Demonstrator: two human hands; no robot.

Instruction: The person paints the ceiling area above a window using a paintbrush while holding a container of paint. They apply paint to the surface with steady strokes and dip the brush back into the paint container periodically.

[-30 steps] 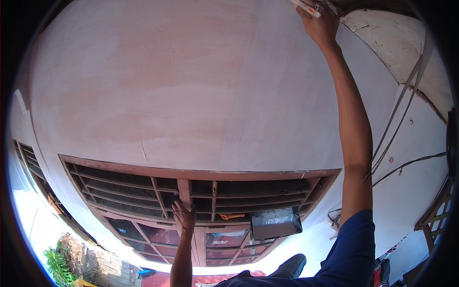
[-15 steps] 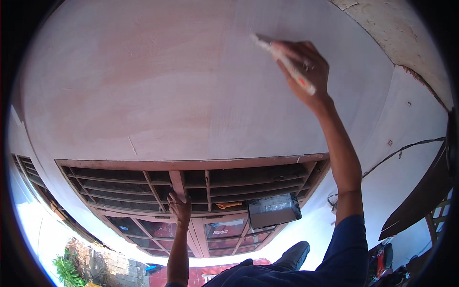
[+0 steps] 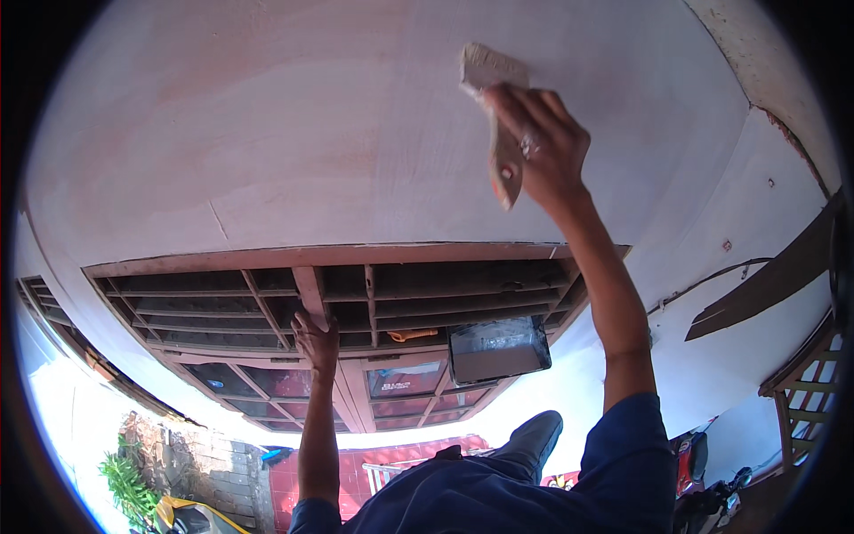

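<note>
My right hand (image 3: 547, 151) grips a wide paintbrush (image 3: 491, 69) with a pale wooden handle, its bristles at the pale pinkish wall (image 3: 249, 133), in the upper middle. Lower left of centre, my left hand (image 3: 316, 343) has its fingers wrapped round a pink wooden upright (image 3: 311, 294) of the slatted vent above the window. A black tray (image 3: 498, 351) holding greyish paint sits against the vent slats at right of my left hand. An orange-handled tool (image 3: 411, 335) lies on a slat beside the tray.
Far below are a red tiled floor (image 3: 356, 476), a ladder's pale rail (image 3: 400, 467), a green plant (image 3: 124, 485) and a motorbike (image 3: 694, 472). At the right are dangling cables (image 3: 725, 271), a dark board (image 3: 765, 267) and a wooden lattice (image 3: 801, 400).
My right hand has come down and leftward from the top right corner, turning the brush so its broad face shows. My left hand still grips the upright. The view has shifted.
</note>
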